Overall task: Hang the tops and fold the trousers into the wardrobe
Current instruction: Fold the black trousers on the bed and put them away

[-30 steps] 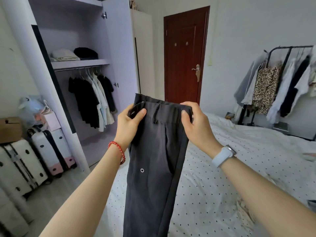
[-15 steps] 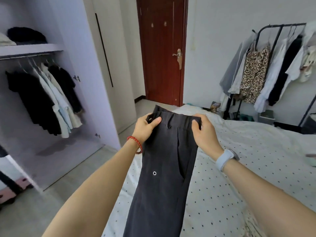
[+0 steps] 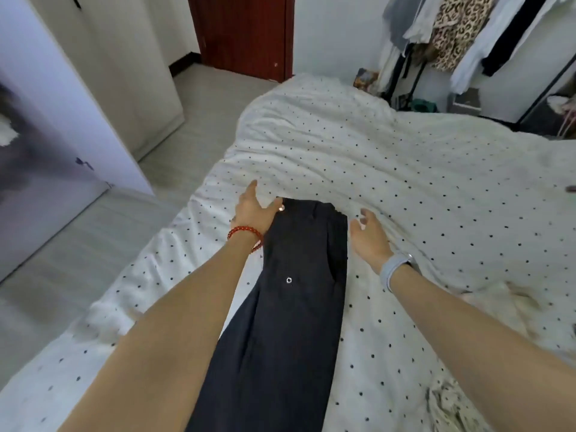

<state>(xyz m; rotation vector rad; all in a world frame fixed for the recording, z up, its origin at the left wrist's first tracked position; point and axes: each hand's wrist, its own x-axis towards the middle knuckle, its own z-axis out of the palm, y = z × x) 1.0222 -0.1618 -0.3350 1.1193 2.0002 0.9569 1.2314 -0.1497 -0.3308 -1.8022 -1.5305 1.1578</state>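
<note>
Dark grey trousers (image 3: 293,307) lie lengthwise on the white dotted bed (image 3: 436,188), folded leg over leg, waistband at the far end. My left hand (image 3: 254,210), with a red bead bracelet at the wrist, hovers at the waistband's left corner with fingers spread; its thumb rests at the cloth's edge. My right hand (image 3: 367,235), with a pale watch band on the wrist, is just right of the waistband, fingers apart and off the cloth. The wardrobe's open door (image 3: 62,98) stands at the left; its interior is mostly out of frame.
A clothes rack (image 3: 467,35) with hanging tops, one leopard print, stands at the far right behind the bed. A dark red door (image 3: 246,32) is at the back. A crumpled patterned garment (image 3: 452,406) lies on the bed at the lower right. Grey floor separates bed and wardrobe.
The trousers went from being held up by the waistband to lying flat on the bed. Both hands let go and opened. The view tilted down and right, away from the wardrobe.
</note>
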